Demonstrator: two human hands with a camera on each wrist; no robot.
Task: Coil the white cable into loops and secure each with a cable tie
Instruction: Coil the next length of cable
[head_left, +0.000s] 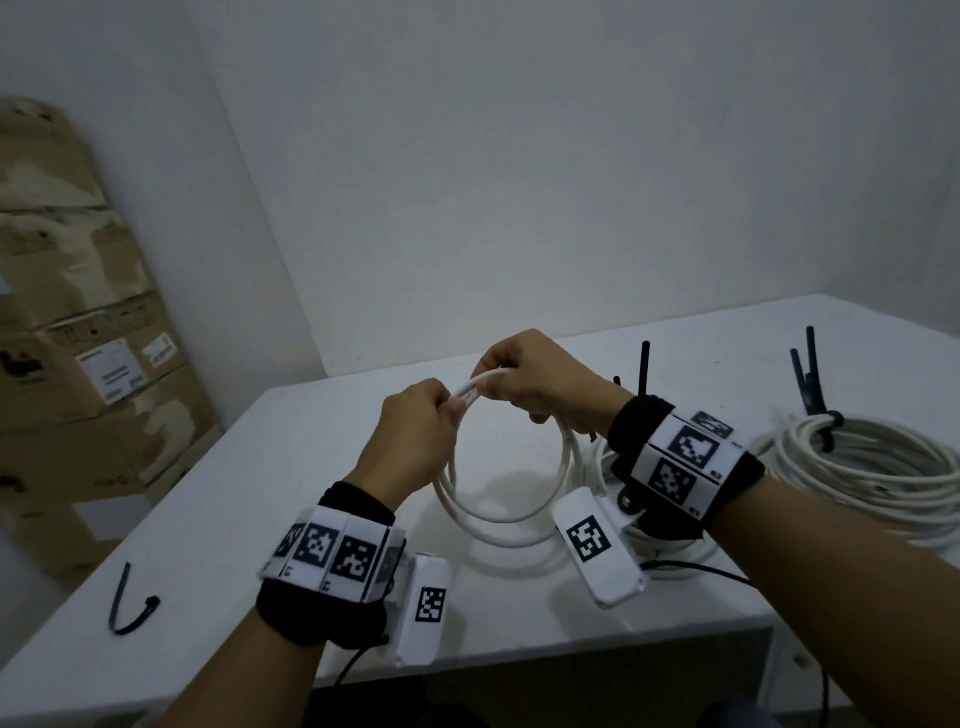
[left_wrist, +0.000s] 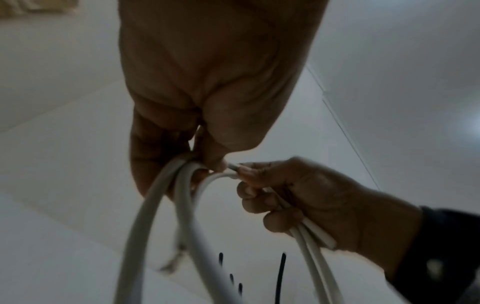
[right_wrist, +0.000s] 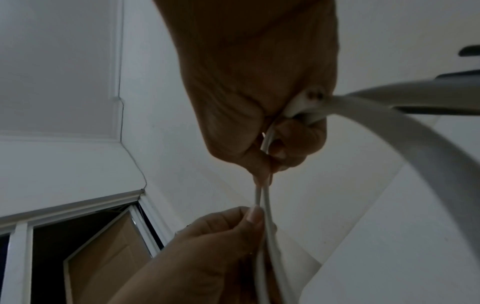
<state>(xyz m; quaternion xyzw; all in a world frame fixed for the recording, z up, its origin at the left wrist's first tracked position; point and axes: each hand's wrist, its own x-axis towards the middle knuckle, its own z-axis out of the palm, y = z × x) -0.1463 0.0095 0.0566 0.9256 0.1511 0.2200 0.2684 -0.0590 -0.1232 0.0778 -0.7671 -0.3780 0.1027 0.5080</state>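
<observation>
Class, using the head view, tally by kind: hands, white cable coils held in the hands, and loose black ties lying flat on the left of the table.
Hands: 2, left hand and right hand
Held cable coil: 1
Loose tie: 1
Total: 4

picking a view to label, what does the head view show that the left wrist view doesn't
Only the head view: the loose tie at the table's left edge, the tied coil on the right, the boxes and both wristbands.

Only the left wrist view: the left hand's palm side, with strands running through its grip, and a frayed cable end hanging below.

Both: the two hands, right hand included, gripping the top of the cable loop held above the table.
</observation>
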